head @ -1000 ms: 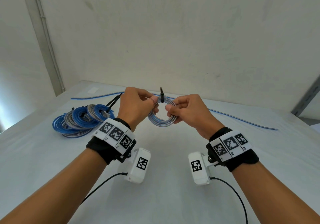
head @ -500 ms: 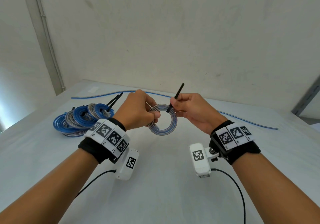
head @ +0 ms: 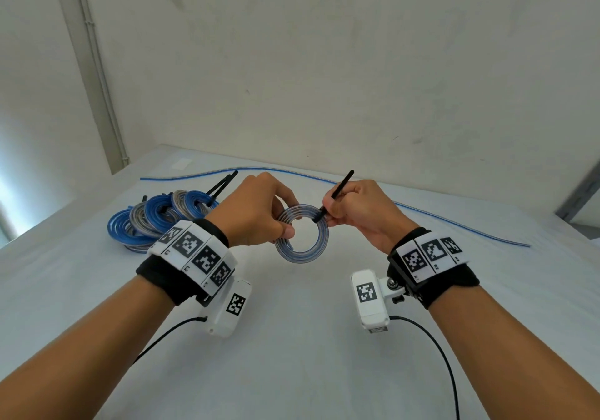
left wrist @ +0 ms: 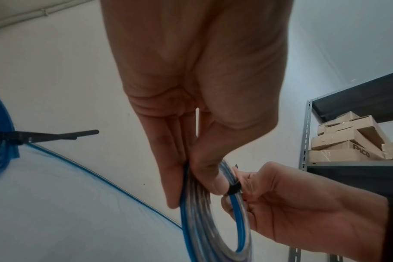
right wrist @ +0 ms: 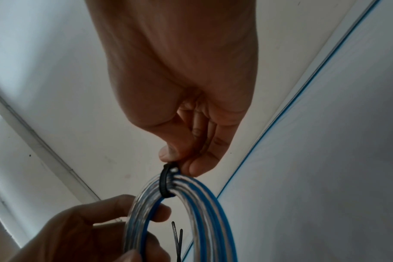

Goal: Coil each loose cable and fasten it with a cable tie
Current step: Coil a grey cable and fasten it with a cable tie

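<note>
A small coil of blue and clear cable [head: 302,236] hangs in the air above the white table [head: 292,354], between my two hands. My left hand [head: 259,215] pinches the coil's left side between thumb and fingers [left wrist: 175,177]. A black cable tie [head: 336,193] is wrapped round the coil's upper right [right wrist: 165,184]. My right hand [head: 354,211] pinches the tie at the coil, and the tie's free tail sticks up and to the right past the knuckles.
A heap of tied blue and grey coils [head: 156,218] lies at the left, with black tie tails sticking out. One long loose blue cable [head: 454,221] runs along the table's far side by the wall. A metal shelf with cardboard boxes [left wrist: 348,140] stands to the right.
The tie's tail has lengthened and tilted to the right as my right hand pulled it through. The coil has turned to face me, and both hands have drifted slightly apart.
</note>
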